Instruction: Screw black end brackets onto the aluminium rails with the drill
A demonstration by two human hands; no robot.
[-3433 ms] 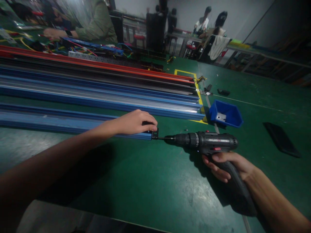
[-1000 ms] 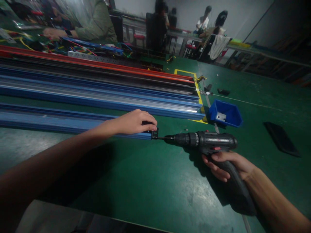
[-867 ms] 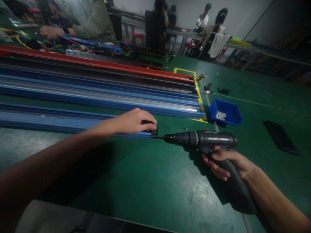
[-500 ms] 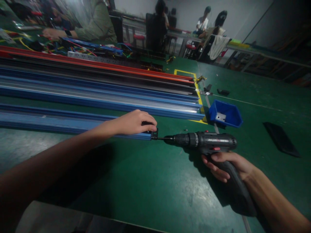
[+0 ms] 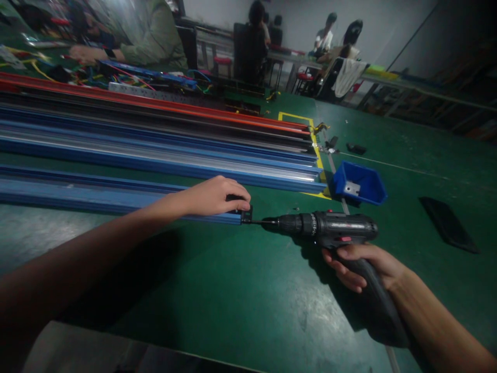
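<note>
My right hand is wrapped round the grip of a black cordless drill, which lies level and points left. Its long thin bit reaches a small black end bracket at the right end of a blue metal profile. My left hand lies over that end, fingers and thumb closed on the black bracket. The palm hides part of the profile. Whether a screw sits at the bit's tip is too small to tell.
Several blue, black and red profiles lie side by side behind. A blue bin with a metal plate stands right of them, near a flat black piece. A co-worker's sleeve shows at the far left beyond loose wires.
</note>
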